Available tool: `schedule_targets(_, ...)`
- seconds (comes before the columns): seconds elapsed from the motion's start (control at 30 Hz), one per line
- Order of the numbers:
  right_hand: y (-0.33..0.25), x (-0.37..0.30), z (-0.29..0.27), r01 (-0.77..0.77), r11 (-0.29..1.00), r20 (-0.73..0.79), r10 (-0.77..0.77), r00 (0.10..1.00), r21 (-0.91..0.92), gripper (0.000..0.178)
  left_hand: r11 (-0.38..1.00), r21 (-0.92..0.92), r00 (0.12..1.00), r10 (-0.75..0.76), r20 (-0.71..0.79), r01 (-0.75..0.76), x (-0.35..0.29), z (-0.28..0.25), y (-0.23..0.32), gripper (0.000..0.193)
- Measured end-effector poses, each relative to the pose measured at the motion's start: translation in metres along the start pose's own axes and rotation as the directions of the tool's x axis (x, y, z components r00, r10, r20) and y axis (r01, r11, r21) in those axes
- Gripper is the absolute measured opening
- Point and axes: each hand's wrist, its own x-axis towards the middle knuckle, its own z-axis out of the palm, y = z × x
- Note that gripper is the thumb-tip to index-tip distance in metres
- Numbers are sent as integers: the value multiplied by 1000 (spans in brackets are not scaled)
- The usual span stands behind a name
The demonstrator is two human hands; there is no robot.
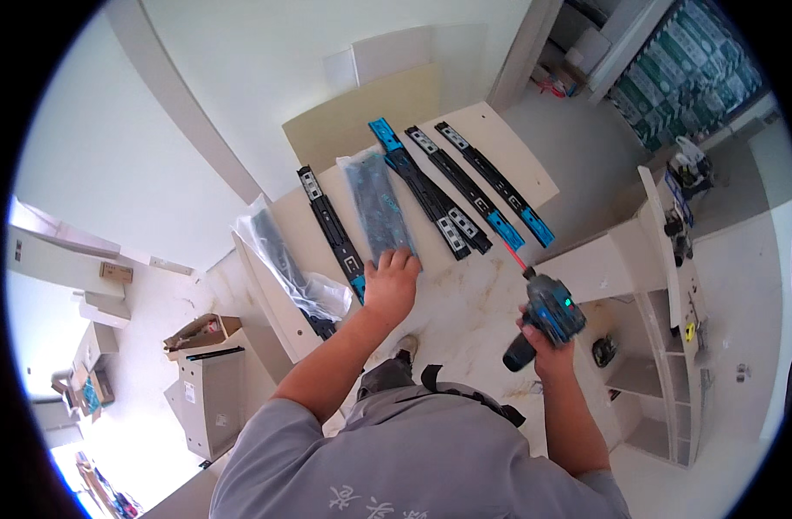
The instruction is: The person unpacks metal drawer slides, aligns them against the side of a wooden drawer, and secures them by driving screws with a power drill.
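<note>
The person's left hand (pixel 392 281) lies at the near end of a bagged bundle of slides (pixel 374 203), its fingers curled over the plastic; whether the thumb closes on it from below cannot be told. The bundle lies left of the middle of the cream surface (pixel 521 156), running from near its far edge toward its near edge. The right hand (pixel 545 344) is clamped around the handle of a dark power driver (pixel 552 311) with blue parts and a small green light, held up below the near right corner. Its red bit (pixel 515 255) points up and to the left, toward the slides' near ends.

Left of the bundle, a single black slide (pixel 328 225) with a blue near end lies at a slant, and a clear bag (pixel 279 264) with dark contents rests along the left edge. To the right, black slides with a blue far end lie in a crossed group (pixel 426 199). Two more slides, an inner one (pixel 461 189) and an outer one (pixel 493 183), lie nearly parallel toward the right edge, their blue ends reaching the near edge. A tan panel (pixel 361 121) stands behind the far edge.
</note>
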Motion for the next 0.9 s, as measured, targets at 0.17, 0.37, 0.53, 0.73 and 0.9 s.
schedule_targets(0.17, -22, 53, 56, 48, 999, 157, -47, 986, -1, 58, 914, -392, 993, -114, 7, 108, -6, -20, -18, 24)
schedule_targets(0.37, 18, 98, 62, 222, 918, 432, -64, 900, -328, 57, 349, -933, 786, -599, -151, 87, -24, -73, -46, 36)
schedule_targets(0.53, 15, 109, 141, 362, 824, 499, -114, 859, -436, 71, -281, -940, 686, -724, 74, -195, -59, -107, -79, 49)
schedule_targets(0.73, 16, 130, 209, 561, 416, 606, -29, 795, -716, 88, -500, -758, 557, -801, 220, -419, -96, -100, -102, 22)
schedule_targets(0.9, 35, 148, 238, 552, 223, 577, 70, 813, -804, 77, -346, -847, 710, -702, -52, -404, -116, -114, -84, 13)
